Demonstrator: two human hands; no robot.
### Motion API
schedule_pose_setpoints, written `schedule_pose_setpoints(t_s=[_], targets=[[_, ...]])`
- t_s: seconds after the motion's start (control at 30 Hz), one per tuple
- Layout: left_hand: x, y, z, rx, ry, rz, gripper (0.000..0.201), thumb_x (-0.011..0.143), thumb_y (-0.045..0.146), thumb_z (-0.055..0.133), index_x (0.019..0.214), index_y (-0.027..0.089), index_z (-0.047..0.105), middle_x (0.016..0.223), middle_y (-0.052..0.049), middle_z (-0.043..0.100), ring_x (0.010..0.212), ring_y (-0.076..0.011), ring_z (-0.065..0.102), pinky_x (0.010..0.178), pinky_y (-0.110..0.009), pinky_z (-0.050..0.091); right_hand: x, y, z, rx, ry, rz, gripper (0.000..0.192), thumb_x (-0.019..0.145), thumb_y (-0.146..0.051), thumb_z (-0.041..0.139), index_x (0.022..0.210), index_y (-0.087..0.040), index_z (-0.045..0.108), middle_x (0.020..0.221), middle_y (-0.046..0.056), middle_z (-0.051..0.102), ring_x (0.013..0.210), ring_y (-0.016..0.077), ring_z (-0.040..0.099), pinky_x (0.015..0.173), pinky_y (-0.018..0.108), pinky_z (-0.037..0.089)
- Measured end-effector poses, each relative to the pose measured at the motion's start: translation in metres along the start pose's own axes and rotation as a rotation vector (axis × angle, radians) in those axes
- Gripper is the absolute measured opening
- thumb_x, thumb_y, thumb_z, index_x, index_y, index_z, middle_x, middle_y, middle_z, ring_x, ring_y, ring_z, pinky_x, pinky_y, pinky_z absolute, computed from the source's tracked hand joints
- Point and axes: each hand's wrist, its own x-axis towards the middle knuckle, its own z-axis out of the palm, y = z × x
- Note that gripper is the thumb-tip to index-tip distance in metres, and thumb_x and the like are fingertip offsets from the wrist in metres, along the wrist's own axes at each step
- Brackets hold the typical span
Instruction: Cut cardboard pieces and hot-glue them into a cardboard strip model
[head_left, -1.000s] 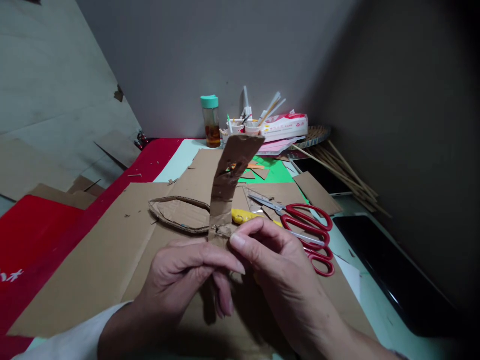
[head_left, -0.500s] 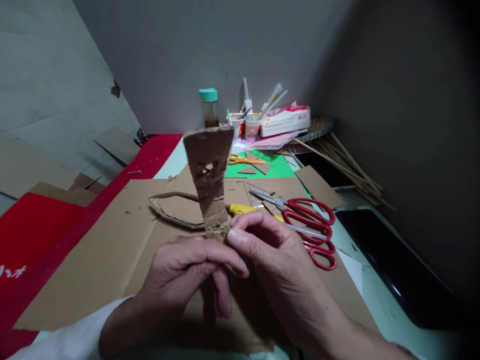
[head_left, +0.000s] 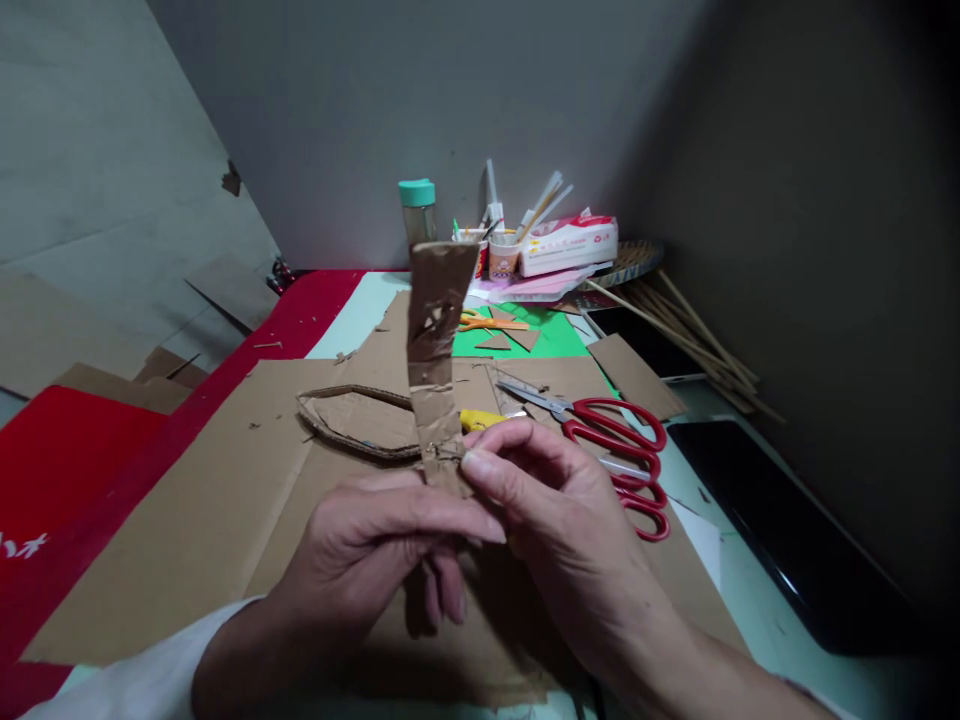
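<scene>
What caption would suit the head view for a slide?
Both hands, left hand and right hand, pinch an upright cardboard strip beside red scissors.

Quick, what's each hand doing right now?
Left hand: closed, pinching the cardboard strip upright.
Right hand: fingers closed on the same strip's lower part.

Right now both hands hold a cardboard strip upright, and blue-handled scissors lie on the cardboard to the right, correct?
Not quite: the head view shows the scissors have red handles, not blue. The left hand and right hand do hold the cardboard strip upright.
</scene>
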Motion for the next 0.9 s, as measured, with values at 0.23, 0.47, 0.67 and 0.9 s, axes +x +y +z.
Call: schedule_pose_setpoints(t_s=[0.23, 0.47, 0.67, 0.9], targets=[[0.0045, -0.0001, -0.0005, -0.050, 0.454, -0.044, 0.006, 0.085, 0.020, 0.077, 0.088, 0.023, 0.074, 0.073, 0.002, 0.072, 0.049, -0.0115, 0.065, 0.043, -0.020, 0.056, 0.0058, -0.0040, -0.0032, -0.152, 0.089, -0.116, 0.017, 0.068, -0.023, 0.092, 0.072, -0.021, 0.076, 0.075, -0.005, 0.073, 0.067, 0.0053, 0.059, 0.060, 0.011, 0.045], [0.0074, 0.0005, 0.0008, -0.098, 0.351, -0.219, 0.013, 0.090, 0.027, 0.071, 0.085, 0.021, 0.061, 0.050, 0.004, 0.067, 0.040, -0.0122, 0.062, 0.044, -0.019, 0.052, 0.0048, -0.0044, -0.0015, -0.180, 0.034, -0.118, 0.014, 0.070, -0.015, 0.088, 0.072, -0.021, 0.076, 0.076, -0.006, 0.073, 0.068, 0.0058, 0.061, 0.062, 0.012, 0.046], [0.0065, 0.0000, 0.0008, -0.110, 0.333, -0.244, 0.014, 0.091, 0.029, 0.069, 0.084, 0.021, 0.059, 0.052, 0.005, 0.068, 0.041, -0.0113, 0.061, 0.045, -0.019, 0.051, 0.0046, -0.0063, 0.0015, -0.216, -0.011, -0.131, 0.013, 0.072, -0.016, 0.087, 0.072, -0.021, 0.075, 0.076, -0.004, 0.072, 0.071, 0.0081, 0.063, 0.067, 0.015, 0.050], [0.0093, 0.0018, 0.0018, -0.038, 0.341, -0.267, 0.017, 0.090, 0.026, 0.068, 0.078, 0.020, 0.057, 0.053, 0.004, 0.068, 0.042, -0.0105, 0.061, 0.044, -0.019, 0.051, 0.0012, -0.0075, 0.0027, -0.551, 0.033, -0.442, 0.015, 0.078, -0.012, 0.080, 0.071, -0.023, 0.074, 0.084, 0.000, 0.071, 0.087, 0.0159, 0.066, 0.075, 0.025, 0.052]])
